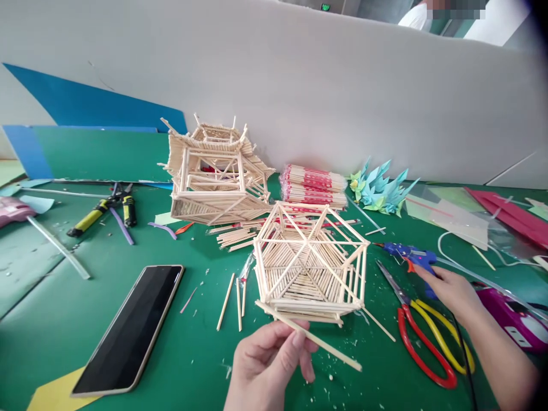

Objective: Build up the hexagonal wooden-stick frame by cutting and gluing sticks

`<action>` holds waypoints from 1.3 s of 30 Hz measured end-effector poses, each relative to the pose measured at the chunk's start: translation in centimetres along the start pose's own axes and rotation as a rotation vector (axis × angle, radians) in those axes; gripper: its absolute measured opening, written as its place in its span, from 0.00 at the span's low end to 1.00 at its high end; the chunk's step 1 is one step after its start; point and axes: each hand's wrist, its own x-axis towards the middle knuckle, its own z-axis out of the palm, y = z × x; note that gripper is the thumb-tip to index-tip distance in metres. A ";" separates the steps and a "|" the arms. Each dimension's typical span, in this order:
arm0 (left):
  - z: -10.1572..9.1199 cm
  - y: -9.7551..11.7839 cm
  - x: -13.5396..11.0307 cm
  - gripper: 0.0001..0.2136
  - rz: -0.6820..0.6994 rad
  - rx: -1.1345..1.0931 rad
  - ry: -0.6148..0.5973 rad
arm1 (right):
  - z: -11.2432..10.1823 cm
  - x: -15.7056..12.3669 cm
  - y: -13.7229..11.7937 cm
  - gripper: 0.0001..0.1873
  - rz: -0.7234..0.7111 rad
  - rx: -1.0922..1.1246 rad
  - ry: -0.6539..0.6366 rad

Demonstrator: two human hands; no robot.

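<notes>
Wooden stick [329, 347]: hold steady, clamped mid-length in left grip [274, 355], with glue gun [414, 255] clasped in right grip [454, 294] toward right edge of table [192, 359].

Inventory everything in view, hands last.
stick frame: 1, pale, centre
stick model: 1, pale, back left
packed sticks: many, pale and red, back centre
loose sticks: several, pale, around frame
paper ornament: 1, turquoise, back right
glue gun: 1, blue, right
scissors: 1, red and yellow handles, right
power strip: 1, purple, far right
pliers: 1, yellow and black, left
phone: 1, black, front left
coloured sheets: several, red, blue, yellow, around edges
unclear object: 1, pink, far left
table: 1, green, beneath
person: 1, partly visible, top right
left hand: 1, front centre, holding a stick
right hand: 1, right, on glue gun
</notes>
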 end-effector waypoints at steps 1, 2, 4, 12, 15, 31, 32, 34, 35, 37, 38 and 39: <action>0.1 -0.1 0.1 0.09 -0.001 0.001 -0.011 | -0.1 -0.3 -0.6 0.11 -0.034 -0.044 0.013; 0.1 -0.3 0.2 0.09 -0.003 0.003 -0.020 | -0.3 -0.9 -1.5 0.11 -0.069 -0.079 0.034; 0.3 -0.6 0.5 0.10 -0.018 0.015 -0.025 | -0.8 -3.1 -3.8 0.13 -0.154 -0.116 0.053; 1.0 -0.8 0.7 0.07 0.003 0.106 -0.004 | 0.5 -14.1 -14.7 0.07 -1.182 -0.081 -0.308; 1.0 -0.6 0.5 0.06 0.031 0.058 -0.032 | 1.5 -14.7 -15.5 0.13 -1.263 -0.158 -0.297; -5.4 -0.3 0.7 0.13 0.744 0.674 -0.120 | 1.7 -10.8 -18.5 0.10 -0.989 -0.230 -0.691; -5.8 -0.2 0.8 0.15 0.808 0.711 -0.077 | 1.7 -10.7 -18.5 0.11 -0.975 -0.248 -0.709; -6.3 -0.1 1.3 0.16 0.906 0.778 0.016 | 1.7 -10.6 -18.4 0.12 -0.956 -0.273 -0.734; -6.5 0.0 1.6 0.17 0.935 0.817 0.053 | 1.7 -10.6 -18.3 0.11 -0.948 -0.284 -0.739; -6.6 0.2 2.4 0.18 0.966 0.911 0.089 | 1.7 -10.5 -18.2 0.11 -0.943 -0.308 -0.753; -6.6 0.3 2.7 0.19 0.967 0.958 0.090 | 1.7 -10.4 -18.2 0.11 -0.949 -0.319 -0.764; -6.6 0.4 3.1 0.19 0.969 0.997 0.081 | 1.7 -10.4 -18.2 0.11 -0.958 -0.328 -0.776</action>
